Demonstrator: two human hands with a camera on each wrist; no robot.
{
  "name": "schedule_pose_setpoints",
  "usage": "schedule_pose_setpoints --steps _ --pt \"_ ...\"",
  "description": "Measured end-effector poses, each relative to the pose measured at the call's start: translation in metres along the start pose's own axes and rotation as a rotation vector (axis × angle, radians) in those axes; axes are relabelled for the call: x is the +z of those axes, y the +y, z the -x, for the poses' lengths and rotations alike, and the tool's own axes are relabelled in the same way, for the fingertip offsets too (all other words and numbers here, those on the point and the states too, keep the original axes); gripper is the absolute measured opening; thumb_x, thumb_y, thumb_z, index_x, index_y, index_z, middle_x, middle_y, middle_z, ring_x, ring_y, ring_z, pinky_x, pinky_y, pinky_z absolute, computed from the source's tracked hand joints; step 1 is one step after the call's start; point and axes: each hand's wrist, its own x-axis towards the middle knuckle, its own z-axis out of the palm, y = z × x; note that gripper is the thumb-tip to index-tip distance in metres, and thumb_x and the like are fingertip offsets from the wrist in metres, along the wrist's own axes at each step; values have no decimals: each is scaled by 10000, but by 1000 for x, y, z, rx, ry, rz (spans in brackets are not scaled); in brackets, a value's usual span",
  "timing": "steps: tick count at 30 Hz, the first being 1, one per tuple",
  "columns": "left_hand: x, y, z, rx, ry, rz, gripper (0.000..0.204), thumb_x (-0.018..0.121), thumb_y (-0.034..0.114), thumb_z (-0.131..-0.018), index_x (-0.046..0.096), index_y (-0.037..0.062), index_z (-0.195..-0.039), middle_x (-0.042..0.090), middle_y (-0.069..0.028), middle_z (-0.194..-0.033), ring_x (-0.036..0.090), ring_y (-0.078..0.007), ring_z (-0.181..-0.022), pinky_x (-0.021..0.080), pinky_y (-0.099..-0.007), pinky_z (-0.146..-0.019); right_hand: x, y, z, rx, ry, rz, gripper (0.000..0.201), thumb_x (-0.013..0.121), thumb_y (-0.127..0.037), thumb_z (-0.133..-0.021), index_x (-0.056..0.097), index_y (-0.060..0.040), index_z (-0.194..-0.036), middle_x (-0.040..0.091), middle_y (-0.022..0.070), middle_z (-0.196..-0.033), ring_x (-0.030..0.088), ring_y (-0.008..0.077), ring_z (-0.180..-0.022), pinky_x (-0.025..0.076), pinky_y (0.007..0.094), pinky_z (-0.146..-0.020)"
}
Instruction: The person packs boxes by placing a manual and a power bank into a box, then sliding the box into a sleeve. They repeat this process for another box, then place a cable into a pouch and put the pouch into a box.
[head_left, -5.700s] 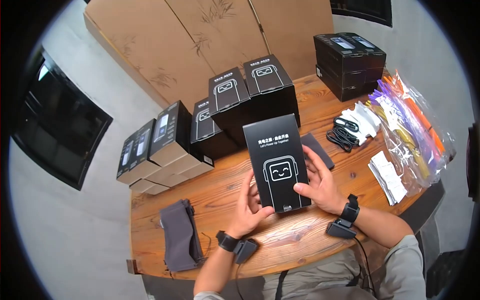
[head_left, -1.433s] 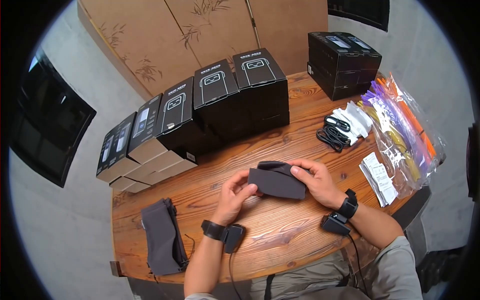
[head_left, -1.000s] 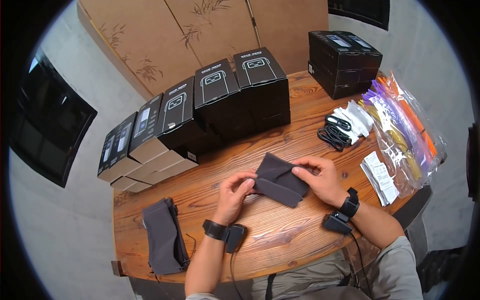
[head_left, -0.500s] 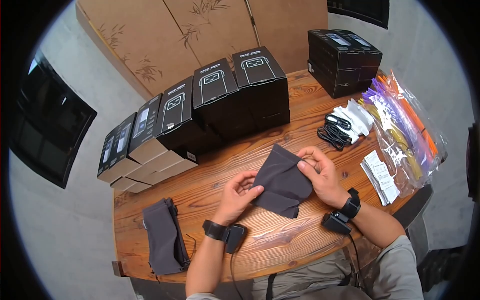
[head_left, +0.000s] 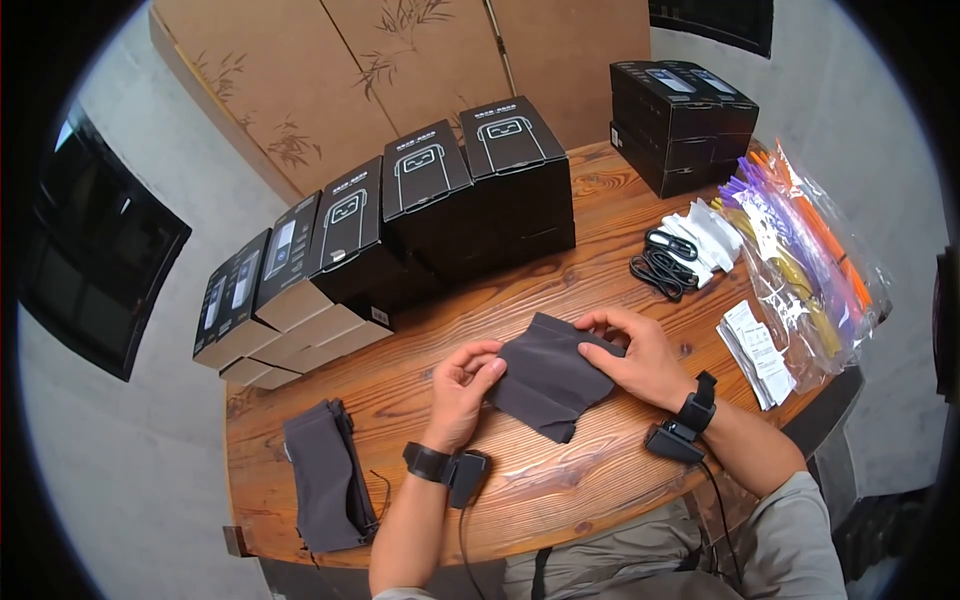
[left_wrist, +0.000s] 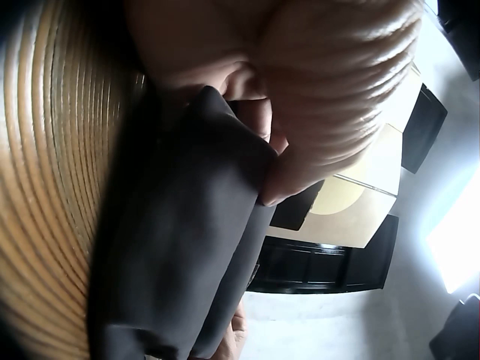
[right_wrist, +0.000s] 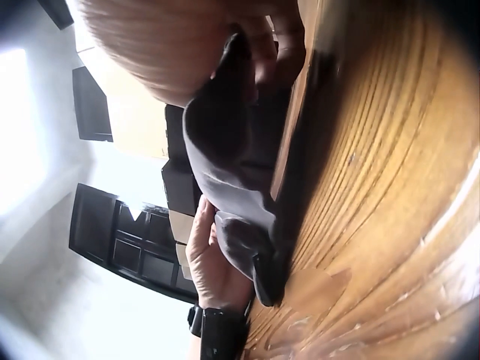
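A dark grey cloth pouch (head_left: 553, 375) is stretched between both hands low over the table, its lower end hanging loose toward the person. My left hand (head_left: 462, 390) pinches its left edge between thumb and fingers. At its right upper edge my right hand (head_left: 640, 355) grips the cloth, thumb on top. In the left wrist view the pouch (left_wrist: 180, 225) fills the middle, with the fingertips at its top fold. The right wrist view shows the pouch (right_wrist: 232, 180) creased, my left hand (right_wrist: 210, 262) beyond it. More grey pouches (head_left: 325, 475) with thin cords lie stacked at left.
A row of black boxes (head_left: 480, 225) with smiling-device drawings runs along the back left, beside pale-sided boxes (head_left: 290, 340). At right stand more black boxes (head_left: 690, 130), coiled black cables (head_left: 665, 270), folded papers (head_left: 755, 355) and a clear bag of coloured strips (head_left: 800, 260). The wooden table (head_left: 530, 510) curves in front.
The black box held earlier now stands in the back row. Both hands have taken up the folded grey pouch from the table, spread it out, then lowered it slightly and turned it.
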Motion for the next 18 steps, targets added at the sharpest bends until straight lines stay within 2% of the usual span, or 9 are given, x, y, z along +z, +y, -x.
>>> schedule_pose_setpoints --steps 3,6,9,12,18 --pt "-1 -1 0 6 1 16 239 650 33 -905 613 -7 -1138 684 -59 -1017 628 -84 -919 499 -208 -837 1 4 -1 -149 52 99 261 697 -121 -814 668 -6 -1046 683 72 -930 621 146 -789 490 274 -682" --pt "-2 -3 -1 7 3 27 246 652 34 -905 612 -6 -1144 684 -58 -1017 628 -82 -917 498 -207 -834 -1 1 -1 -147 -58 97 253 684 -102 -833 666 -5 -1066 676 63 -923 624 128 -809 495 258 -708" --pt "-2 -3 0 -5 12 36 252 652 35 -904 604 1 -1149 682 -50 -1012 628 -82 -912 494 -208 -833 4 4 2 8 -122 -216 239 653 -74 -870 650 -5 -1098 668 50 -920 619 92 -839 502 233 -738" --pt "-2 -2 -1 -15 16 38 261 649 32 -902 587 14 -1155 681 -38 -1002 631 -87 -905 490 -216 -833 5 14 1 91 -162 -373 288 625 -59 -902 601 4 -1183 661 41 -946 611 60 -865 501 204 -764" --pt "-3 -4 -1 -1 22 49 292 648 41 -904 577 25 -1187 687 -36 -996 634 -89 -906 484 -222 -840 -2 14 -5 235 -188 -648 449 675 -82 -889 506 33 -1288 652 31 -972 610 54 -869 496 182 -761"
